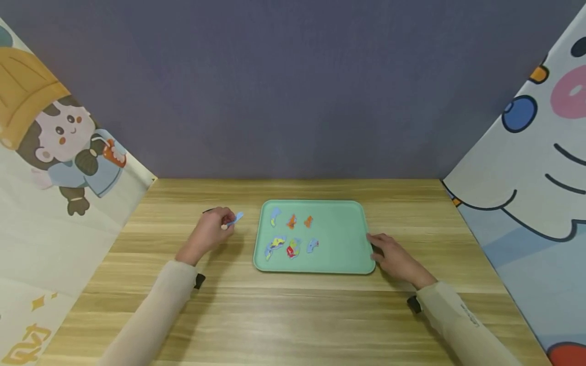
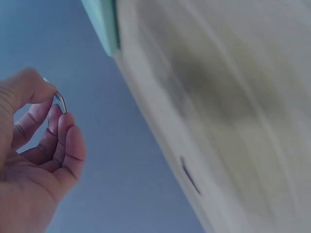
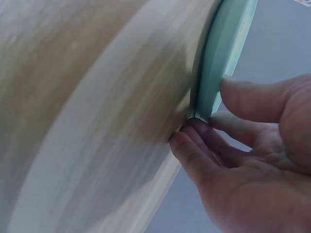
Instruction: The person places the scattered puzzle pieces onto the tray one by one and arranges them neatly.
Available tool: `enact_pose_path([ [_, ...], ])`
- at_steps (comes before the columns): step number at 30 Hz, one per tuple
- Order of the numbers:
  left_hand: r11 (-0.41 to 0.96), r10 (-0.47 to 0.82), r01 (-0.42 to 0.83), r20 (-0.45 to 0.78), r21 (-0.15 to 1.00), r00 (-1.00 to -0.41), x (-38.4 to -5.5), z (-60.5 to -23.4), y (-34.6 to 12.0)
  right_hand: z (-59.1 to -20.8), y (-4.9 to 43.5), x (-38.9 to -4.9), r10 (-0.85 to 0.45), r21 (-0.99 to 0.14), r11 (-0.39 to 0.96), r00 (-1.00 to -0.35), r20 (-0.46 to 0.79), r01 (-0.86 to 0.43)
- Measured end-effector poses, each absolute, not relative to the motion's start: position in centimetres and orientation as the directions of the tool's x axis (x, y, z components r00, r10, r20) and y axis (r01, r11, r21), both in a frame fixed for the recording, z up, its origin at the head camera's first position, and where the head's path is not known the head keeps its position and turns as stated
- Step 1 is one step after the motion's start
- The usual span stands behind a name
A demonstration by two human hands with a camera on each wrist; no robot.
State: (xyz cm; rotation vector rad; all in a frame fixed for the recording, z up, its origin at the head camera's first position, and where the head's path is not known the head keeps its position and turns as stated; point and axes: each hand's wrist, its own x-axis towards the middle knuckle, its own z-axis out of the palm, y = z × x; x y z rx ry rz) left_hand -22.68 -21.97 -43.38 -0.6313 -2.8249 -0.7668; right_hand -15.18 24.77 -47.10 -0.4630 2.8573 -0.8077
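Note:
To the left of the green tray (image 1: 341,239), my left hand (image 1: 212,229) pinches a small thin light-blue piece (image 1: 235,219) between thumb and fingertips. In the left wrist view that piece (image 2: 61,101) appears edge-on as a slightly bent sliver. My right hand (image 1: 391,256) holds the tray's right edge; in the right wrist view the thumb is on the rim (image 3: 214,73) and the fingers are against its outer side. Several small irregular printed pieces lie on the tray in two rows, among them an orange piece (image 1: 291,221), a red-and-green piece (image 1: 293,248) and a yellow-and-blue piece (image 1: 275,247).
A thin dark object (image 1: 208,210) lies on the wooden table (image 1: 293,320) just behind my left hand. A plain dark-blue panel (image 1: 293,91) rises at the table's back. Cartoon-printed sheets (image 1: 68,244) stand along the left and right sides.

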Motion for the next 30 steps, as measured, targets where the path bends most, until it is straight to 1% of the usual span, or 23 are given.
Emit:
enact_pose_path([
  [9, 0.703, 0.406, 0.498, 0.289, 0.507, -0.867, -22.4, -41.8, -19.6, -47.1, 24.7, -15.1, -0.322, -0.527, 0.814, -0.945, -0.058, -0.245],
  [16, 0.656, 0.449, 0.556, 0.329, 0.51, -0.831, -22.9, -41.1, -17.2, -47.1, 24.8, -15.2, -0.321, -0.527, 0.816, -0.944, -0.071, -0.238],
  [30, 0.546, 0.5, 0.612, 0.364, 0.572, -0.786, -23.6, -39.8, -13.4, -47.2, 24.8, -15.3, -0.322, -0.54, 0.809, -0.944, -0.074, -0.233],
])
